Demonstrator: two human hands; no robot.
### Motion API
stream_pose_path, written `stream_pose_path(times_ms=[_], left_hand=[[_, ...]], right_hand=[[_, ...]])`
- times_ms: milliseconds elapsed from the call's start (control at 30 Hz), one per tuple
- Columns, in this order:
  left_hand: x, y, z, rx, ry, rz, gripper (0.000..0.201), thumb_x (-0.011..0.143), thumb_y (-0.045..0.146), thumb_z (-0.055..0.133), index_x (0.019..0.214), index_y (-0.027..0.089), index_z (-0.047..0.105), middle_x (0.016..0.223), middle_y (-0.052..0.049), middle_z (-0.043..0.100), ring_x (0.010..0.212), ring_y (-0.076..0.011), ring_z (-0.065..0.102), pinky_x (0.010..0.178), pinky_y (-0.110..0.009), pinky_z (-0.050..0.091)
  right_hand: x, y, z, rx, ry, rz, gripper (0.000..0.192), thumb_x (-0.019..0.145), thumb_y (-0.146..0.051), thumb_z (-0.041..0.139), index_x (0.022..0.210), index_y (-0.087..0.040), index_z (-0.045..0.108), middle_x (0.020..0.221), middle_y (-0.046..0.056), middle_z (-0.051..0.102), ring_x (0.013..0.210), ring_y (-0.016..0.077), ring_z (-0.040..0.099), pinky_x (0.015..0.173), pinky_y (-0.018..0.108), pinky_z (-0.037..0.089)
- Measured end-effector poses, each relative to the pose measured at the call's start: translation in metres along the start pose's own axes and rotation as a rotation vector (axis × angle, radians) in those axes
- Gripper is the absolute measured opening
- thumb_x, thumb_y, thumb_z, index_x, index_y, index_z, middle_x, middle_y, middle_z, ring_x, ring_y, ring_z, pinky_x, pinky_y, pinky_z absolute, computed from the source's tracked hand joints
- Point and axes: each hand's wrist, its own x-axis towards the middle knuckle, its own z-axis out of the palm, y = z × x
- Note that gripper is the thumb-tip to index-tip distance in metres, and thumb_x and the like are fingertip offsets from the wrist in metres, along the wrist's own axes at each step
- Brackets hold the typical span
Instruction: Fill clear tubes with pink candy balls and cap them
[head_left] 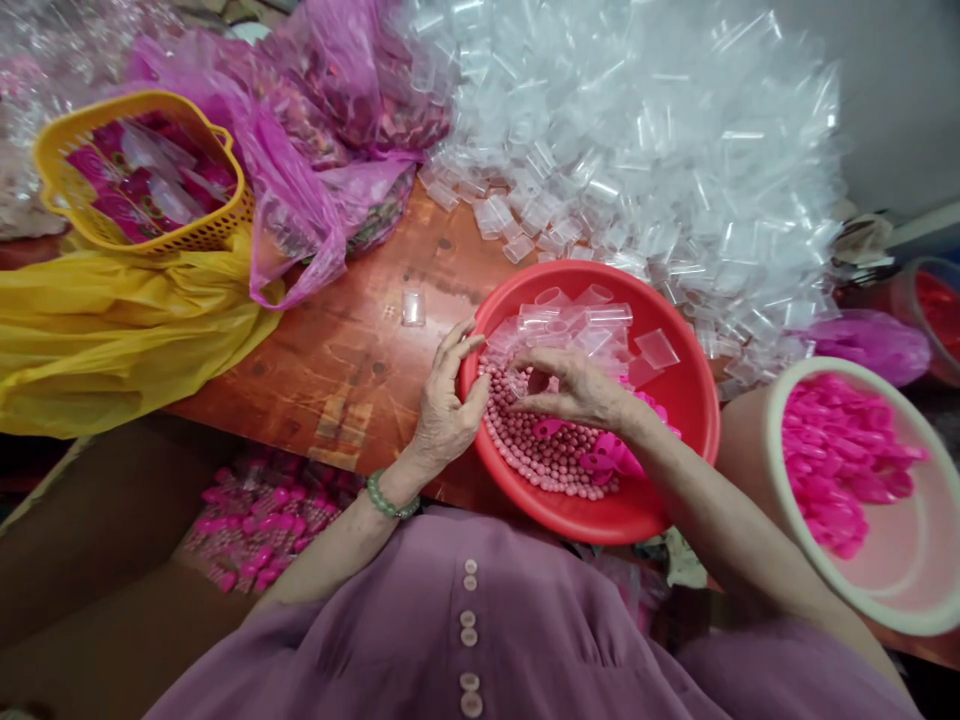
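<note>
Pinched together over the pink beads (540, 450), the fingertips of the right hand (574, 388) are nearly closed, and something small appears to be held between thumb and forefinger, though what it is cannot be told from this view. The left hand (448, 405) is curled loosely, fingers half open, and is rested against the near-left rim of the red basin (679, 400), with its fingertips touching the clear plastic caps (581, 325) that are heaped at the back of the basin; no firm hold on any one cap can be made out. The beads are spread across the basin's left floor, and bright pink plastic pieces (607, 455) are lying just beside them under the right wrist. The basin is set at the near edge of the wooden table (352, 350), partly overhanging toward the lap, so a risk is judged here: were the rim pressed down by the left hand, the basin could be tipped and beads rolled off the table. A bead so small could also be slipped from a light pinch. A single stray cap (413, 307) is left on the table beyond, a great heap of clear caps (660, 150) is piled behind, a cream bowl of pink pieces (847, 470) is placed to the right, and a yellow basket (142, 170) is seen far left.
</note>
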Motion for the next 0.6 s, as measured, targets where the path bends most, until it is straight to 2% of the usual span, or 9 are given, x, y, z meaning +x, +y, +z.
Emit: stream_pose_path(times_ms=[167, 300, 367, 467, 600], left_hand=[[-0.001, -0.002, 0.001, -0.025, 0.009, 0.002, 0.041, 0.086, 0.013, 0.058, 0.126, 0.020, 0.055, 0.143, -0.013, 0.052, 0.135, -0.0236, 0.048, 0.115, -0.047, 0.039], [-0.001, 0.000, 0.000, -0.024, -0.002, -0.018, 0.038, 0.088, 0.018, 0.058, 0.126, 0.020, 0.054, 0.144, -0.013, 0.051, 0.136, -0.0251, 0.047, 0.116, -0.049, 0.038], [-0.001, 0.000, 0.000, -0.022, -0.008, -0.021, 0.038, 0.088, 0.019, 0.058, 0.126, 0.019, 0.054, 0.144, -0.014, 0.051, 0.138, -0.0255, 0.046, 0.116, -0.049, 0.037], [-0.001, 0.000, 0.000, -0.032, -0.013, -0.016, 0.038, 0.089, 0.019, 0.058, 0.126, 0.020, 0.054, 0.145, -0.013, 0.051, 0.139, -0.0250, 0.045, 0.117, -0.049, 0.036], [-0.001, -0.003, -0.001, -0.051, -0.022, -0.017, 0.039, 0.089, 0.019, 0.058, 0.127, 0.022, 0.053, 0.146, -0.012, 0.050, 0.138, -0.0248, 0.045, 0.117, -0.050, 0.035]], right_hand=[[0.000, -0.001, 0.006, 0.267, 0.008, 0.161, 0.038, 0.072, -0.038, 0.080, 0.099, -0.018, 0.064, 0.068, -0.004, 0.056, 0.062, 0.0115, 0.050, 0.060, 0.025, 0.042], [0.002, -0.001, 0.010, 0.395, 0.031, 0.264, 0.036, 0.069, -0.040, 0.080, 0.090, -0.019, 0.060, 0.068, -0.006, 0.049, 0.059, 0.0096, 0.044, 0.057, 0.024, 0.039], [0.004, 0.002, 0.014, 0.441, 0.090, 0.298, 0.040, 0.070, -0.042, 0.077, 0.096, -0.020, 0.057, 0.073, -0.005, 0.051, 0.060, 0.0101, 0.046, 0.057, 0.025, 0.040], [0.007, 0.008, 0.023, 0.354, 0.251, 0.347, 0.046, 0.069, -0.044, 0.076, 0.101, -0.021, 0.053, 0.076, -0.003, 0.054, 0.062, 0.0123, 0.050, 0.059, 0.028, 0.043], [0.013, 0.016, 0.037, 0.098, 0.491, 0.437, 0.038, 0.068, -0.044, 0.078, 0.079, -0.021, 0.050, 0.071, -0.002, 0.055, 0.060, 0.0133, 0.050, 0.059, 0.029, 0.041]])
